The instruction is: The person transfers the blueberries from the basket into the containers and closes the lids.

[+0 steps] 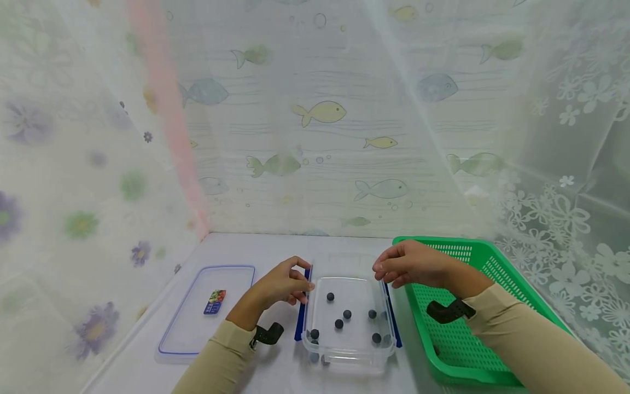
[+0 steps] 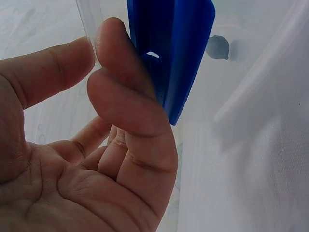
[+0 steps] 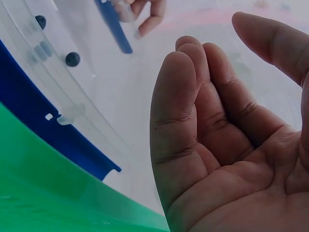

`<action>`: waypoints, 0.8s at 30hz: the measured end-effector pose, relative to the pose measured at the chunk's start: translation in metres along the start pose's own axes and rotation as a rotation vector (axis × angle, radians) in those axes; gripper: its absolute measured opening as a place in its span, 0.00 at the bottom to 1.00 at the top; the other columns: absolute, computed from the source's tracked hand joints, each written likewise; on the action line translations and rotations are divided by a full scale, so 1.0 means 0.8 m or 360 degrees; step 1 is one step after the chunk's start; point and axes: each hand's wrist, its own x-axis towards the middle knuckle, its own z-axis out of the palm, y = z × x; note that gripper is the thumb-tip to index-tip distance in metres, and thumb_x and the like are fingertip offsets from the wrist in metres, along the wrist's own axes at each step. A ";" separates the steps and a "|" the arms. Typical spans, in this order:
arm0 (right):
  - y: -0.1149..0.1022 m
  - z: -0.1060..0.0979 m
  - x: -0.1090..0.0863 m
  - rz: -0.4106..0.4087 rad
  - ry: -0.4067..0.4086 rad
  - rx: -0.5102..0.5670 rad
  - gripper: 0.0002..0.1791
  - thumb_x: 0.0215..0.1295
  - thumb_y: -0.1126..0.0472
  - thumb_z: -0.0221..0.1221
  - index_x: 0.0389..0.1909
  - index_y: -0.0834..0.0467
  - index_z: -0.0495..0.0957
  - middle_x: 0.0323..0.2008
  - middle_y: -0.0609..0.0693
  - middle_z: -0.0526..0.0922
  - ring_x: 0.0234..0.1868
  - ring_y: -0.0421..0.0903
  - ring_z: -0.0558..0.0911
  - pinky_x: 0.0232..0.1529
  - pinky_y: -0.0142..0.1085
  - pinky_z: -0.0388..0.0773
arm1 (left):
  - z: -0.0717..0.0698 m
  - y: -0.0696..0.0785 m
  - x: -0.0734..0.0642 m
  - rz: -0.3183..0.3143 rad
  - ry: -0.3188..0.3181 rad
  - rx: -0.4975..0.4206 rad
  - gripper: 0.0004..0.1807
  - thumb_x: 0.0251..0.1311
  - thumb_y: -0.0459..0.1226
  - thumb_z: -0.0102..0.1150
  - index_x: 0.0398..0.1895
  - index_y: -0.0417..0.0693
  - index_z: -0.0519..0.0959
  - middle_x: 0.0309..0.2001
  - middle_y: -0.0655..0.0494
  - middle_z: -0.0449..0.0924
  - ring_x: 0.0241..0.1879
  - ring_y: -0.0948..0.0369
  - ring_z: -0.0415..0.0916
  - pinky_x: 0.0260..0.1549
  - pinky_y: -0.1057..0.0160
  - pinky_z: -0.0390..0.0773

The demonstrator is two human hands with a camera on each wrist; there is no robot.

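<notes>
Clear box (image 1: 355,350) between left hand (image 1: 276,283) and right hand (image 1: 417,265), short of the worktop's (image 1: 280,246) far edge.
Its blue clips (image 1: 301,322) run near to far: left fingers bend against one, gripping or not we cannot tell; right fingers curve loosely near the other, holding nothing.

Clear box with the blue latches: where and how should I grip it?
Probably hold the clear box by the upper edges of its left and right walls, coming from above: the blue latches flare outward at both sides, and the green basket sits close on the right.
</notes>
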 end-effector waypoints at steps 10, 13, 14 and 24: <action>0.012 -0.010 -0.009 0.0029 0.0023 0.0002 0.21 0.71 0.55 0.65 0.52 0.70 0.81 0.46 0.62 0.87 0.38 0.47 0.83 0.45 0.39 0.85 | 0.001 0.003 -0.002 0.0002 -0.0006 0.0000 0.32 0.65 0.37 0.68 0.70 0.43 0.66 0.42 0.45 0.82 0.27 0.56 0.85 0.25 0.64 0.81; 0.019 -0.015 -0.015 0.0035 0.0033 0.0002 0.23 0.71 0.55 0.65 0.53 0.72 0.80 0.45 0.62 0.87 0.40 0.48 0.85 0.46 0.40 0.86 | 0.001 0.003 -0.002 0.0000 -0.0009 -0.0003 0.33 0.65 0.37 0.69 0.70 0.43 0.66 0.42 0.45 0.82 0.27 0.56 0.86 0.25 0.64 0.81; 0.022 -0.016 -0.016 0.0035 0.0036 0.0001 0.22 0.71 0.56 0.65 0.53 0.71 0.80 0.45 0.62 0.87 0.41 0.48 0.85 0.47 0.41 0.86 | 0.001 0.003 -0.002 0.0000 -0.0010 -0.0003 0.34 0.64 0.37 0.69 0.70 0.43 0.66 0.42 0.45 0.82 0.27 0.56 0.86 0.25 0.64 0.82; 0.043 -0.032 -0.045 0.0032 0.0020 0.0044 0.15 0.74 0.57 0.62 0.49 0.67 0.83 0.42 0.55 0.88 0.41 0.46 0.86 0.47 0.44 0.86 | 0.000 0.004 -0.002 0.0005 0.0005 0.0007 0.34 0.64 0.38 0.70 0.70 0.44 0.67 0.42 0.46 0.83 0.27 0.56 0.85 0.25 0.64 0.81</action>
